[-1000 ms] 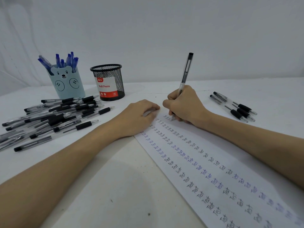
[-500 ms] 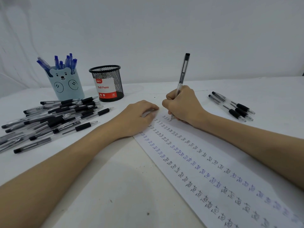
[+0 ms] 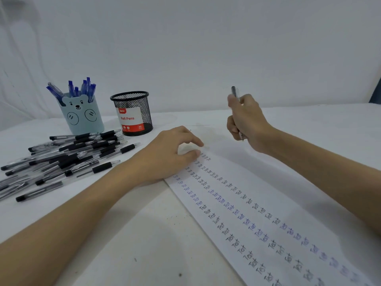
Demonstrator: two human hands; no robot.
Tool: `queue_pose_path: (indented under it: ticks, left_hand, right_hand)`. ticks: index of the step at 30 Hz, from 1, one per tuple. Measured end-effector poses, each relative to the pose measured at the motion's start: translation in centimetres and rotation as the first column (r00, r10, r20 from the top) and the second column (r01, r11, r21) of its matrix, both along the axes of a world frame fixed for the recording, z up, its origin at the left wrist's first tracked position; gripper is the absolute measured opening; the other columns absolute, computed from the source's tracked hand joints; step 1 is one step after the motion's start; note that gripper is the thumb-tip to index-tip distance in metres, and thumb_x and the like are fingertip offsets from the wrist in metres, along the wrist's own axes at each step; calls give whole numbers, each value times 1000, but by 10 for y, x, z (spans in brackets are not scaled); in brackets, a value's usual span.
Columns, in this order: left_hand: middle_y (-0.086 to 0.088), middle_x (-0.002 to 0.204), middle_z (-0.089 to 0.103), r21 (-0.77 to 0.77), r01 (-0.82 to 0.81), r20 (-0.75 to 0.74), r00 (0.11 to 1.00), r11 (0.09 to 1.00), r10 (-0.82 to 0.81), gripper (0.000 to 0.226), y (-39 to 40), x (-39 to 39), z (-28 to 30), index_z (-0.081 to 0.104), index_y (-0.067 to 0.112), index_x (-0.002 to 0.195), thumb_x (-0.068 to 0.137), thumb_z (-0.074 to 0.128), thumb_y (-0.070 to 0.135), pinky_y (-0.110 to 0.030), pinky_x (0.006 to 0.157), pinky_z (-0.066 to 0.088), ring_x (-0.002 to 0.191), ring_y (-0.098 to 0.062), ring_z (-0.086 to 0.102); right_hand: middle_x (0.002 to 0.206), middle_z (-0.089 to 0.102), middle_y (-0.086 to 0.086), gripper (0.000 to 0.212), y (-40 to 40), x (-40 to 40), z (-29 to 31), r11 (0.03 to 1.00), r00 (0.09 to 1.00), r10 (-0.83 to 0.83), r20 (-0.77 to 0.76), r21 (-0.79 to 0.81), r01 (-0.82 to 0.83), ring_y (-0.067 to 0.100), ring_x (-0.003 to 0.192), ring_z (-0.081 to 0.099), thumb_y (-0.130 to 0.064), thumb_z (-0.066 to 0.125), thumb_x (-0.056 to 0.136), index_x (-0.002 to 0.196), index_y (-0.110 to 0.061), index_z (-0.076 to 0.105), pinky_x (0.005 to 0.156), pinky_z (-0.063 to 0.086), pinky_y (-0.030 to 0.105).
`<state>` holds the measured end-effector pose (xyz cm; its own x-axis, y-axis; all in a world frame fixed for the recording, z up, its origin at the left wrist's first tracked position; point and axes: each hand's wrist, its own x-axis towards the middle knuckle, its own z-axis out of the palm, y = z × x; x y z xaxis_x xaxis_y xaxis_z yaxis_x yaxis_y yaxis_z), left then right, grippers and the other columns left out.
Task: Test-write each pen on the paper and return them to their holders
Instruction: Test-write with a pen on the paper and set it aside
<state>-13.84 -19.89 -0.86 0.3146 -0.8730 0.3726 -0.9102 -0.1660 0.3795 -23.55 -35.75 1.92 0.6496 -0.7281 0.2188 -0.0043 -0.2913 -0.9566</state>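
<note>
At about nine o'clock a heap of black pens (image 3: 68, 157) lies on the white table (image 3: 134, 234). Behind it, near ten o'clock, stand a bear cup (image 3: 82, 117) of blue pens (image 3: 81, 89) and, just beside it, a mesh holder (image 3: 133, 112). The left hand (image 3: 167, 155) rests on the far end of the paper (image 3: 268, 203), fingers loosely bent, pressing it down. At one o'clock the right hand (image 3: 246, 120) grips a pen (image 3: 235, 92) upright, lifted above the sheet.
</note>
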Motion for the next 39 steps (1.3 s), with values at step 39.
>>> queue_pose_path:
  ticks: [39]
  left_hand:
    - [32, 127, 44, 343, -38, 30, 999, 938, 30, 68, 6, -2, 9, 52, 52, 117, 57, 44, 82, -26, 103, 28, 115, 8, 36]
  right_hand:
    - [66, 52, 6, 15, -65, -35, 4, 710, 656, -436, -616, -684, -170, 23, 61, 45, -4, 63, 68, 73, -11, 50, 52, 29, 20]
